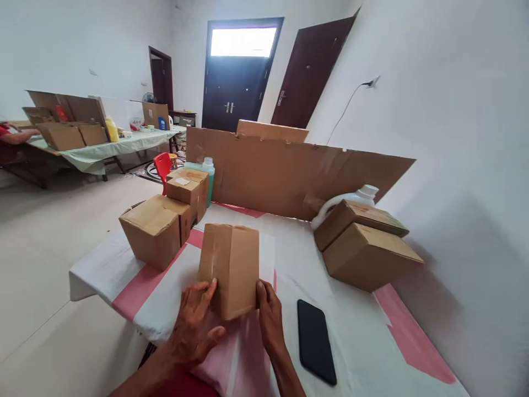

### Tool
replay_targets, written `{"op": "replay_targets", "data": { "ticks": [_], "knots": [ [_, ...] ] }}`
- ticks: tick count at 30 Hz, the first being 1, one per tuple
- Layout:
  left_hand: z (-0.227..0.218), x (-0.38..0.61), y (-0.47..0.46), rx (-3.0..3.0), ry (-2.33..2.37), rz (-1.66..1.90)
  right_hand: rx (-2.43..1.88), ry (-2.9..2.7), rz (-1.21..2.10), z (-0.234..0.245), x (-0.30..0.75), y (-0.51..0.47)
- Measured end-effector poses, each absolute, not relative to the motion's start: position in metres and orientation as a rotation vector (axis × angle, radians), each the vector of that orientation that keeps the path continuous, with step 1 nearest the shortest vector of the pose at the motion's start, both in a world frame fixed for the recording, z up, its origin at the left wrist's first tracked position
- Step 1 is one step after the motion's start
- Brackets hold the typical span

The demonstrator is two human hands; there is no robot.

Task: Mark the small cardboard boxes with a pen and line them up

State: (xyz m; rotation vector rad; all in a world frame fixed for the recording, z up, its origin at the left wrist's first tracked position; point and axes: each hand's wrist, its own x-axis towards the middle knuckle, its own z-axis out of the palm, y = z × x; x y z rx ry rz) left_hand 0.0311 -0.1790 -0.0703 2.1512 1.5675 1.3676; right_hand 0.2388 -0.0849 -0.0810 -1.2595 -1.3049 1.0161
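Note:
A small brown cardboard box (230, 270) is tilted in front of me near the table's edge, one corner edge facing me. My right hand (269, 314) grips its right side, the fingers partly hidden behind it. The fingers of my left hand (194, 320) are stretched out, with the index fingertip touching the box's left face and the thumb apart from it. Just right of my right hand, a black phone (317, 342) lies flat on the white and pink tablecloth (351, 314).
Several cardboard boxes (155, 229) stand at the left beside a green jug (210, 182). More boxes (372, 256) sit at the right before a white jug (351, 198). A cardboard panel (281, 171) borders the back. Far left, a person's arm (19, 137) shows at another table (124, 146).

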Motion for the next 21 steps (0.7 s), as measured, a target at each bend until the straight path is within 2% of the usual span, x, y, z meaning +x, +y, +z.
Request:
{"op": "replay_targets", "data": {
  "ticks": [6,14,21],
  "knots": [
    [-0.027,0.038,-0.131,2.315,1.318,1.341,-1.240,-1.090,1.255,-0.072,0.260,-0.076],
    [0.013,0.047,-0.086,2.213,1.113,1.389,-1.109,-1.123,1.216,-0.044,0.277,-0.084],
    [0.022,0.059,-0.048,1.881,0.934,1.571,-1.151,-1.127,1.131,-0.018,0.280,-0.085]
  ]
}}
